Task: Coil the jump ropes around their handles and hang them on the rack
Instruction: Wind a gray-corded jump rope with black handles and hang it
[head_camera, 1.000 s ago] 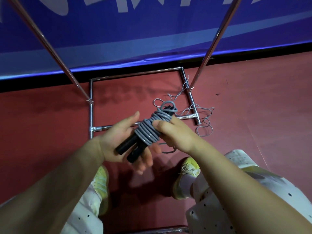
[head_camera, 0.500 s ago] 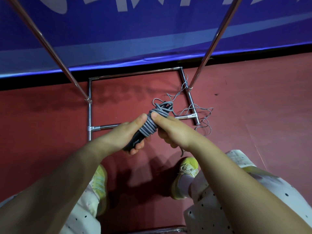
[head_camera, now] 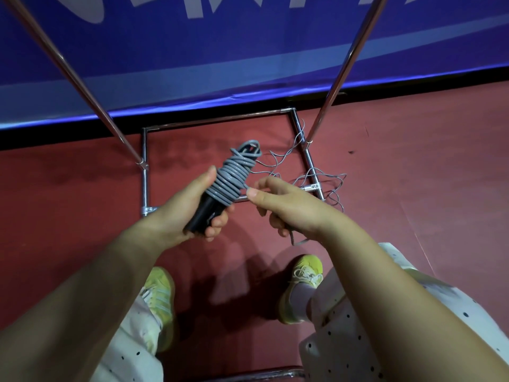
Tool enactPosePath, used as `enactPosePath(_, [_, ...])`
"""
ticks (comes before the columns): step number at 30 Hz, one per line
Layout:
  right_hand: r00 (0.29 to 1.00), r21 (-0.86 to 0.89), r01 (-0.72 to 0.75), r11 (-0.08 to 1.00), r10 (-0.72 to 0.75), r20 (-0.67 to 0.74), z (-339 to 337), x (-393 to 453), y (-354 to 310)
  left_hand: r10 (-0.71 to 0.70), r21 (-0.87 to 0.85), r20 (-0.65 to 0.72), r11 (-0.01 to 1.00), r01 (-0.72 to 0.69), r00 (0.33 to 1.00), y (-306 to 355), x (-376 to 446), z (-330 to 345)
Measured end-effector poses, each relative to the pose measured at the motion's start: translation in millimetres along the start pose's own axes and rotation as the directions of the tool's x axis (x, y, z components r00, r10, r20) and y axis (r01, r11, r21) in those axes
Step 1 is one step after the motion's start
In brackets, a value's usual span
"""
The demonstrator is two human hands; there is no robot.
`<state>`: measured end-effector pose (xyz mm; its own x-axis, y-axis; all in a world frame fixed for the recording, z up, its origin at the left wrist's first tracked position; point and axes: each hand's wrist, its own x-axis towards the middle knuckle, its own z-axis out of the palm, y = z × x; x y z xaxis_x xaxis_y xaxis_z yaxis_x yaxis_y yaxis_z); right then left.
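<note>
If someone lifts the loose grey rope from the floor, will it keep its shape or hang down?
The loose rope probably hangs limp: it lies in thin, irregular loops. It may snag, since strands cross the rack's base bar. It looks light.

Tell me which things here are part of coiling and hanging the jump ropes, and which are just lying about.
Part of the job:
- left hand gripping the black handles
- grey coiled rope around them
- right hand pinching the rope's loose end
- thin loose rope on the floor
- metal rack

Just there:
- blue banner
- yellow shoes
</note>
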<state>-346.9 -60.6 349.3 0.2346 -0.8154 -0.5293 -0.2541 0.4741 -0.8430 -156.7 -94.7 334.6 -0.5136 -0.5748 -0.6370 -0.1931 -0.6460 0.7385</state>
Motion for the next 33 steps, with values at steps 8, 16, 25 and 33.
enactPosePath(8, [0.92, -0.434, 0.269, 0.86, -0.363, -0.148, -11.2, 1.1, 0.2, -0.046, -0.268, 0.178, 0.959, 0.093, 0.983, 12.5, -9.7, -3.4])
enactPosePath(16, [0.949, -0.565, 0.153, 0.81, -0.28, -0.143, -13.1, 1.3, -1.9, -0.066, -0.234, 0.189, 0.966, 0.11, 0.98, 13.2, -14.5, -1.4])
enactPosePath(25, [0.984, -0.264, 0.05, 0.963, -0.092, -0.151, -1.5, 5.4, 2.9, 0.17, 0.167, -0.226, 0.977, -0.134, 0.959, 6.1, -5.7, 10.4])
enactPosePath(33, [0.994, -0.007, -0.088, 0.996, 0.087, -0.063, 8.9, 3.0, -1.8, 0.319, 0.291, -0.206, 0.923, -0.253, 0.925, -0.1, 3.8, 6.4])
